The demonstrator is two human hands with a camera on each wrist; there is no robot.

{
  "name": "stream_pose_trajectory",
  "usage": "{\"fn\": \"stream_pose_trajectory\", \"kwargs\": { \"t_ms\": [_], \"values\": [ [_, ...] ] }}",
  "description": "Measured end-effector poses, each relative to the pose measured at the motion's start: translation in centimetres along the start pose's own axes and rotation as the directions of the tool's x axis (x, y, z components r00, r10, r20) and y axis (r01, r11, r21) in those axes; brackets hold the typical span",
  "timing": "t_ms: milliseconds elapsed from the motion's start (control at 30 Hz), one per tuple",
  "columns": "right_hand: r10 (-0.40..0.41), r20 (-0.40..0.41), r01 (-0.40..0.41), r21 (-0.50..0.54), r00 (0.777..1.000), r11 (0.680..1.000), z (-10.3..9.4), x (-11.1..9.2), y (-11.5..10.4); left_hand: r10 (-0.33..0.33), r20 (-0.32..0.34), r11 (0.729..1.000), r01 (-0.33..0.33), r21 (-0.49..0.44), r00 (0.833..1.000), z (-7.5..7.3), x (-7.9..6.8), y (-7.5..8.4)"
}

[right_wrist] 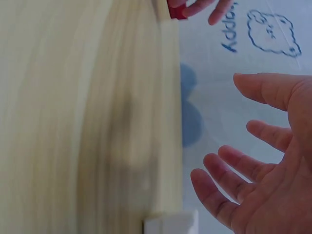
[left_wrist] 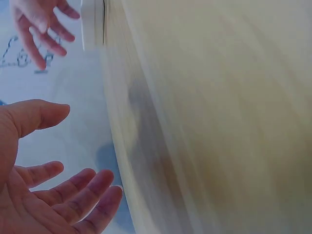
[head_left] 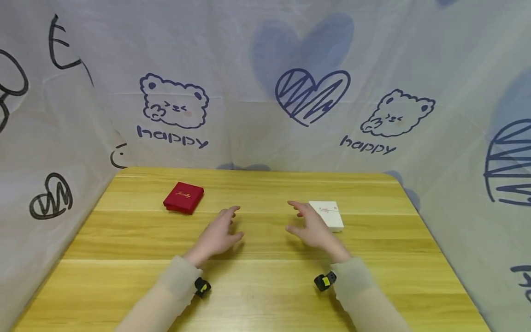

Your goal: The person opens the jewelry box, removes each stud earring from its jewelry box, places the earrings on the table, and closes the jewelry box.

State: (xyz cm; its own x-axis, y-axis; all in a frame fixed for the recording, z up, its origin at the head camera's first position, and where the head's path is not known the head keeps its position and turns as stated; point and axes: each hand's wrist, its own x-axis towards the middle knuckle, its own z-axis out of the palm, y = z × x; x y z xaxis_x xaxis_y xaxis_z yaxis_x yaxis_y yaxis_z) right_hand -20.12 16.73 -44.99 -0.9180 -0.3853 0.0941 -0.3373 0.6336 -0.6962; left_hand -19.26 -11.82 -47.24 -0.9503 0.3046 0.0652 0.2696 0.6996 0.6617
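Over the middle of the table hovers my left hand (head_left: pixel 217 235), its fingers relaxed and holding nothing. Up and to the left of it lies a flat red box (head_left: pixel 183 197) with gold lettering on the lid. My right hand (head_left: pixel 312 226) is also relaxed, with nothing in its grasp. Just beyond it, partly covered by that hand in the head view, is a flat white box (head_left: pixel 329 215) with small red print. Both palms face each other across a gap. In the right wrist view the white box (right_wrist: pixel 171 223) shows at the bottom edge, below the fingertips (right_wrist: pixel 202 180).
A wooden table (head_left: pixel 265 286) spans the lower part of the head view. Behind it and at both sides hangs a pale cloth (head_left: pixel 244 129) printed with bears, hearts and lettering. Each wrist wears a small black device (head_left: pixel 202 287) with a yellow mark.
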Motion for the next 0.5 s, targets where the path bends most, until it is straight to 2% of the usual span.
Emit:
{"fn": "stream_pose_trajectory", "kwargs": {
  "t_ms": [300, 500],
  "values": [
    [-0.013, 0.077, 0.01, 0.039, 0.997, 0.999, 3.2, 1.5, -2.0, -0.062, -0.068, 0.998, 0.064, 0.016, 0.996, -3.5, -0.9, -3.2],
    [-0.037, 0.131, 0.028, 0.064, 0.991, 0.998, 4.7, 2.8, -3.1, -0.099, -0.16, 0.994, 0.104, 0.028, 0.982, -6.4, -1.2, -5.3]
  ]
}}
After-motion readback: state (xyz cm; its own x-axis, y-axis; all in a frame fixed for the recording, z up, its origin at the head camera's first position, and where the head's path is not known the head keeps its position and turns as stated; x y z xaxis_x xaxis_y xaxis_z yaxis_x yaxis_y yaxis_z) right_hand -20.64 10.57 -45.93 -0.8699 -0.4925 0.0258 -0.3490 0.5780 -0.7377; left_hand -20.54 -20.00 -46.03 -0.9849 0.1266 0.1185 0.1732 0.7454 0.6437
